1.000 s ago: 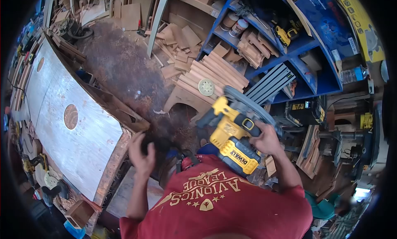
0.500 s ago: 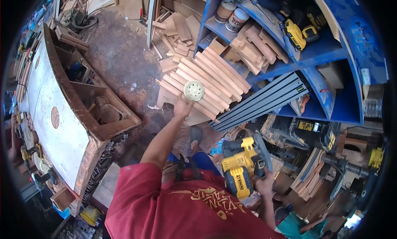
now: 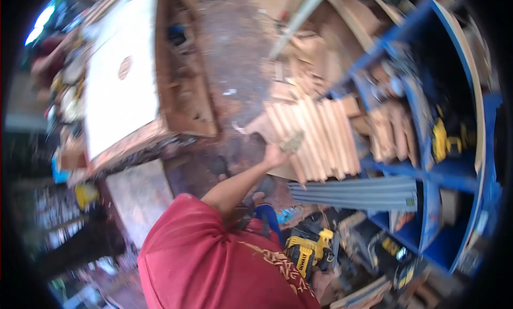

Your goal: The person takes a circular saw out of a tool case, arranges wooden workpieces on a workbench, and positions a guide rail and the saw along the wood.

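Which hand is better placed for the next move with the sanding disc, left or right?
Probably the left: the left hand holds the sanding disc over the wooden strips, its arm stretched toward them. The right hand is nearer the body, occupied with the DeWalt circular saw.

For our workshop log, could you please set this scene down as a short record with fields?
Left hand: holds a pale disc, motion-blurred, by the wooden strips
Right hand: at the yellow power tool; grip unclear
Wooden strips: lie side by side
Grey ribbed panel: near the strips' lower ends
Blue shelf: on the right, holding wood pieces
White-topped bench: on the left
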{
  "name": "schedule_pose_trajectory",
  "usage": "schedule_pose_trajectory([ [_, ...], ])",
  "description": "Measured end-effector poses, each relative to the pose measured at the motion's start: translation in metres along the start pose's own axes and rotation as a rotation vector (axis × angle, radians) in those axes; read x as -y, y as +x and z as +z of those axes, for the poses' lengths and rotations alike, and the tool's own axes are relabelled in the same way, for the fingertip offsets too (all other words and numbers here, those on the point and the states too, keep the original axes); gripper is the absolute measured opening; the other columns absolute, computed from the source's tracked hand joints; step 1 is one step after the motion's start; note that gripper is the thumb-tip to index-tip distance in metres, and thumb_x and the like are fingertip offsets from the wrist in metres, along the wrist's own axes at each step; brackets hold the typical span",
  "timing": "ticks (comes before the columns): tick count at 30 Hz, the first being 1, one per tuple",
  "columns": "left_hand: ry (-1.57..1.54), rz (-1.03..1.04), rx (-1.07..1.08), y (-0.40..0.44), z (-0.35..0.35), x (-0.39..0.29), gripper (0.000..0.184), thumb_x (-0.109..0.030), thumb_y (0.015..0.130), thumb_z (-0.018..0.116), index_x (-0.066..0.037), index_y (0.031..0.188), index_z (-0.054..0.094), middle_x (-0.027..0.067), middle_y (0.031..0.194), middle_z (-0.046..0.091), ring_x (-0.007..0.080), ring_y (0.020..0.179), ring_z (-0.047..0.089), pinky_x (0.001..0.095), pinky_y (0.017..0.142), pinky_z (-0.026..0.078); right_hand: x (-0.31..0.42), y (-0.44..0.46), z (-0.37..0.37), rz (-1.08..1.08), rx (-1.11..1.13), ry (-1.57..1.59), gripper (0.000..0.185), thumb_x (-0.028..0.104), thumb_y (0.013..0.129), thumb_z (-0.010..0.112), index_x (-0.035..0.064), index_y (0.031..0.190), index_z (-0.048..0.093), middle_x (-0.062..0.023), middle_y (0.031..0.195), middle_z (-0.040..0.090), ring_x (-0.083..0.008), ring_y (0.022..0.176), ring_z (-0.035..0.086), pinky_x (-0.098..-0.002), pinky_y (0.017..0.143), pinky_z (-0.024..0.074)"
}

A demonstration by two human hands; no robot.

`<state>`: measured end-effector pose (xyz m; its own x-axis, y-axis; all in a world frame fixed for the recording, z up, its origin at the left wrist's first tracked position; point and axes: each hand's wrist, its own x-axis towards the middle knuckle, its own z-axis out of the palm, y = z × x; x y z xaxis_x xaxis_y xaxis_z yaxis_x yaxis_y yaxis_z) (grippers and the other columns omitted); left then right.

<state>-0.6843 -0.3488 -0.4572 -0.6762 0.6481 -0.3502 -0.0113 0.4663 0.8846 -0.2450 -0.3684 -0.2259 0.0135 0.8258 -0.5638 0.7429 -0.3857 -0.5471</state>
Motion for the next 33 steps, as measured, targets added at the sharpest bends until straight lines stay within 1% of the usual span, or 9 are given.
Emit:
schedule_pose_trajectory([
  [7,-0.304,0.011,-0.696,-0.167,-0.277,-0.108,0.033,-0.024,0.091,0.078,0.003,0.109,0.074,0.012,0.103,0.077,0.015,0.092,0.072,0.0315,0.08,0.057,0.015,0.036,0.02,-0.204,0.203,0.022,0.042,-0.003,0.07,0.056,-0.0022,0.111,0.066,-0.0054,0.084,0.065,-0.0169,0.071,0.061,-0.0313,0.064,0.0486],
  [10,-0.396,0.119,-1.103,-0.228,-0.37,-0.096,0.026,-0.019,0.089,0.08,0.002,0.103,0.072,0.0073,0.088,0.073,0.0087,0.064,0.061,0.0251,0.05,0.046,0.036,0.04,0.026,-0.201,0.245,0.021,0.047,-0.005,0.07,0.055,-0.0026,0.116,0.064,-0.0054,0.089,0.064,-0.0164,0.074,0.059,-0.0299,0.067,0.048],
  [12,-0.524,-0.016,-1.211,-0.258,-0.433,-0.016,0.035,-0.021,0.087,0.083,0.001,0.111,0.071,0.0062,0.096,0.073,0.0089,0.069,0.063,0.0254,0.053,0.047,0.095,-0.008,0.077,-0.192,0.243,0.11,0.034,-0.001,0.072,0.063,-0.0023,0.106,0.065,-0.007,0.085,0.067,-0.0158,0.068,0.059,-0.0317,0.062,0.0473],
  [16,-0.635,-0.38,-1.343,-0.339,-0.42,0.117,0.048,-0.025,0.085,0.083,0.0,0.123,0.067,0.0037,0.106,0.072,0.0126,0.084,0.065,0.0317,0.068,0.051,0.106,0.005,0.102,-0.455,0.279,-0.166,0.028,0.006,0.08,0.063,-0.0005,0.107,0.064,-0.0086,0.09,0.068,-0.0183,0.076,0.062,-0.0345,0.071,0.0511],
  [20,-0.933,-0.731,-1.109,-0.436,-0.385,0.308,0.057,-0.042,0.094,0.072,-0.012,0.14,0.055,0.0034,0.13,0.063,0.0198,0.113,0.059,0.0405,0.093,0.048,0.147,-0.031,0.135,-0.369,0.162,-0.308,0.036,0.006,0.078,0.067,-0.0001,0.113,0.065,-0.0108,0.096,0.07,-0.0197,0.085,0.064,-0.0357,0.077,0.052],
  [22,-1.228,-0.731,-1.331,-0.441,-0.389,0.349,0.051,-0.043,0.095,0.07,-0.015,0.136,0.059,0.0036,0.13,0.064,0.0185,0.111,0.057,0.0392,0.099,0.043,0.098,0.012,0.134,-0.317,0.075,-0.453,0.046,0.005,0.08,0.066,-0.0009,0.125,0.063,-0.0127,0.095,0.07,-0.0218,0.08,0.066,-0.0368,0.076,0.0535],
  [23,-1.166,-0.765,-1.292,-0.436,-0.395,0.343,0.052,-0.04,0.094,0.072,-0.013,0.136,0.059,0.0046,0.13,0.064,0.0189,0.109,0.059,0.0373,0.096,0.046,0.112,-0.004,0.141,-0.251,0.065,-0.469,0.055,0.02,0.075,0.071,-0.0017,0.125,0.064,-0.0226,0.098,0.072,-0.029,0.092,0.069,-0.0401,0.085,0.0535],
  [29,-0.463,-0.762,-0.683,-0.366,-0.376,0.289,0.048,-0.032,0.084,0.085,0.001,0.117,0.071,0.0079,0.098,0.074,0.0197,0.085,0.07,0.0323,0.072,0.057,0.14,-0.044,0.153,-0.242,0.107,-0.343,0.05,0.016,0.072,0.072,-0.0003,0.119,0.067,-0.0155,0.091,0.074,-0.0257,0.081,0.07,-0.0384,0.079,0.0548],
  [33,0.163,-0.86,-0.501,-0.269,-0.345,0.287,0.064,-0.045,0.076,0.087,0.008,0.107,0.072,0.0208,0.103,0.074,0.0318,0.096,0.073,0.0414,0.082,0.057,0.094,-0.017,0.137,-0.186,0.139,-0.271,0.049,0.016,0.072,0.071,-0.0002,0.118,0.067,-0.0153,0.092,0.074,-0.0248,0.081,0.07,-0.0375,0.078,0.0546],
])
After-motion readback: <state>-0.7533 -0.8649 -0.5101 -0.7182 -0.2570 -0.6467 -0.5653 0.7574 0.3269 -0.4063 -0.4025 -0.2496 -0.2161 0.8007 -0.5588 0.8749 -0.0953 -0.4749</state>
